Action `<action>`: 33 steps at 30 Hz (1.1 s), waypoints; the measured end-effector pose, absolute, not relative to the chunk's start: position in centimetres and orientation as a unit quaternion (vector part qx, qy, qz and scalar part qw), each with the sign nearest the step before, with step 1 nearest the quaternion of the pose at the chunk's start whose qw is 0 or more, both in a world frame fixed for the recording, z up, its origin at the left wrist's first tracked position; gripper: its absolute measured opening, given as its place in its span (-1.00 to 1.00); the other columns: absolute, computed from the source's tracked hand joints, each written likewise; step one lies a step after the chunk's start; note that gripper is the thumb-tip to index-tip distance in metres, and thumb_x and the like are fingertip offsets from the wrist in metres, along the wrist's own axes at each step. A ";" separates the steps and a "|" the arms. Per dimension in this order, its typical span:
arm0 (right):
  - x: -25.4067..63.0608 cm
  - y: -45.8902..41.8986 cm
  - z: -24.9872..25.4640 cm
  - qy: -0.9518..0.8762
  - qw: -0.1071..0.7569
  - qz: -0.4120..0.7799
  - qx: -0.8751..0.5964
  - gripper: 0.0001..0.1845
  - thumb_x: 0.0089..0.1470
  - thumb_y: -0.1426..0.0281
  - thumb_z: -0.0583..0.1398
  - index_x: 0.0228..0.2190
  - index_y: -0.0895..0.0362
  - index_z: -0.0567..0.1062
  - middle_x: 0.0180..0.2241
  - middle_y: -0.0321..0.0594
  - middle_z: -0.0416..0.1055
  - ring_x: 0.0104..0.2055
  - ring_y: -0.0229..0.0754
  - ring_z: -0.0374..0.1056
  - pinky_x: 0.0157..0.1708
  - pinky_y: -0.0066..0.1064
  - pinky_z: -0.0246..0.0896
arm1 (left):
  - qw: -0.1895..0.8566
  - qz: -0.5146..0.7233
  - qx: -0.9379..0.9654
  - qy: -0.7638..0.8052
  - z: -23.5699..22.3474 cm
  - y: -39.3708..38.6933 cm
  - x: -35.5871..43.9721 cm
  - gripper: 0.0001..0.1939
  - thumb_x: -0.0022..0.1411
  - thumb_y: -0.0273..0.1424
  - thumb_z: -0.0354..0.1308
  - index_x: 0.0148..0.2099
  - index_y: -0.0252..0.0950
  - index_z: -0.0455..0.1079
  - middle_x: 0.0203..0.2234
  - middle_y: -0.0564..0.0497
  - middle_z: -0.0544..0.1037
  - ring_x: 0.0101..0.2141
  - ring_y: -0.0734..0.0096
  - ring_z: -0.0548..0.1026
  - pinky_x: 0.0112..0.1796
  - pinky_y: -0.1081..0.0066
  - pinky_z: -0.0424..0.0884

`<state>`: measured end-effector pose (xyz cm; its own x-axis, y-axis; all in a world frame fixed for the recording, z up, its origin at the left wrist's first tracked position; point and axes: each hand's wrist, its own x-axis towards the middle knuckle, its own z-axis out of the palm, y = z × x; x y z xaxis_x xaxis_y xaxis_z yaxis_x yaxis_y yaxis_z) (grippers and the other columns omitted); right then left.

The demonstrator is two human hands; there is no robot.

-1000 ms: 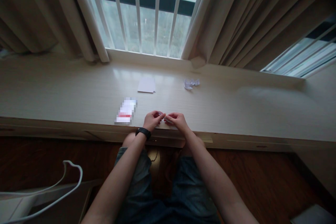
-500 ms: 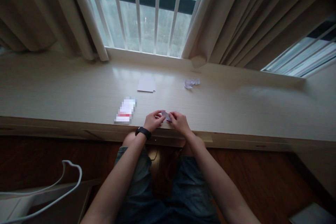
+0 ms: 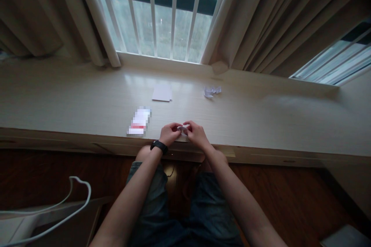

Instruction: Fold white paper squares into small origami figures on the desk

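A small piece of folded white paper (image 3: 182, 129) is pinched between my two hands, just above the front edge of the pale ledge. My left hand (image 3: 169, 133), with a black band on its wrist, grips the paper's left side between thumb and fingers. On the opposite side, my right hand (image 3: 196, 132) holds it the same way. The fingers cover much of the paper, so its exact folded shape cannot be made out.
A stack of white paper sheets (image 3: 162, 93) lies toward the window. Right of it are several folded paper pieces (image 3: 212, 92). A blurred-out flat object (image 3: 139, 121) with a red stripe lies left of my hands. A white cable (image 3: 87, 197) loops at lower left.
The paper between my fingers has turned and now shows a thinner, edge-on shape. My fingers have shifted slightly around it; both hands stay in about the same place.
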<state>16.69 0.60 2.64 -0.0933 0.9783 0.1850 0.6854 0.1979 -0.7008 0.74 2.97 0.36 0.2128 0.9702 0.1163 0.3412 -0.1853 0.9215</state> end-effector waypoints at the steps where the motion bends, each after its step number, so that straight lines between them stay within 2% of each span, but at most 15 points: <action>1: 16.7 0.7 2.6 -0.699 0.323 0.232 -0.594 -0.72 0.01 0.49 0.19 -0.18 0.05 0.44 -0.46 -0.34 0.49 -0.40 -0.23 0.38 -0.34 -0.45 0.17 | 0.402 0.389 0.668 0.491 0.3 3.0 0.8 -0.77 0.05 -0.38 0.17 -0.22 -0.31 0.53 -0.45 0.01 0.59 -0.42 0.43 0.49 -0.39 0.51 0.36; 8: 17.0 0.9 2.9 -0.693 0.305 0.271 -0.594 -0.78 -0.01 0.49 0.20 -0.25 0.06 0.47 -0.45 -0.34 0.49 -0.42 -0.26 0.37 -0.39 -0.48 0.15 | 0.382 0.377 0.694 0.481 0.2 3.0 0.6 -0.75 0.05 -0.28 0.20 -0.25 -0.32 0.53 -0.50 0.02 0.56 -0.45 0.44 0.45 -0.43 0.51 0.31; 16: 16.8 1.1 2.9 -0.701 0.283 0.248 -0.606 -0.86 -0.01 0.49 0.21 -0.33 0.07 0.48 -0.46 -0.31 0.50 -0.44 -0.26 0.36 -0.41 -0.49 0.13 | 0.408 0.323 0.705 0.481 0.5 3.6 0.3 -0.70 0.05 -0.19 0.19 -0.32 -0.34 0.53 -0.55 0.03 0.53 -0.49 0.45 0.43 -0.47 0.52 0.27; 22: 17.3 1.2 3.6 -0.698 0.274 0.265 -0.607 -0.76 -0.04 0.43 0.26 -0.24 0.08 0.51 -0.47 -0.30 0.52 -0.42 -0.24 0.41 -0.35 -0.48 0.18 | 0.420 0.329 0.686 0.495 0.6 3.7 0.4 -0.76 0.00 -0.29 0.21 -0.31 -0.33 0.54 -0.55 0.04 0.54 -0.49 0.45 0.44 -0.48 0.52 0.30; 28: 18.4 1.0 4.3 -0.708 0.277 0.305 -0.574 -0.71 0.05 0.49 0.15 -0.15 0.09 0.49 -0.36 -0.25 0.54 -0.34 -0.23 0.43 -0.27 -0.43 0.24 | 0.494 0.365 0.605 0.507 0.2 3.7 0.8 -0.78 0.02 -0.38 0.17 -0.24 -0.34 0.49 -0.53 0.00 0.56 -0.51 0.41 0.52 -0.49 0.51 0.39; 31: 18.3 0.7 4.1 -0.705 0.284 0.298 -0.577 -0.71 0.07 0.50 0.12 -0.14 0.10 0.47 -0.36 -0.24 0.54 -0.32 -0.21 0.44 -0.26 -0.42 0.25 | 0.501 0.374 0.594 0.506 -0.1 3.8 0.9 -0.80 0.03 -0.40 0.15 -0.26 -0.35 0.48 -0.47 -0.03 0.58 -0.48 0.40 0.54 -0.48 0.49 0.44; 33: 18.0 0.5 4.0 -0.710 0.284 0.285 -0.578 -0.74 0.06 0.49 0.14 -0.18 0.10 0.48 -0.34 -0.22 0.54 -0.30 -0.20 0.44 -0.26 -0.42 0.24 | 0.495 0.376 0.594 0.510 -0.2 3.9 0.8 -0.76 0.05 -0.43 0.14 -0.20 -0.34 0.49 -0.44 -0.03 0.60 -0.47 0.41 0.55 -0.45 0.49 0.46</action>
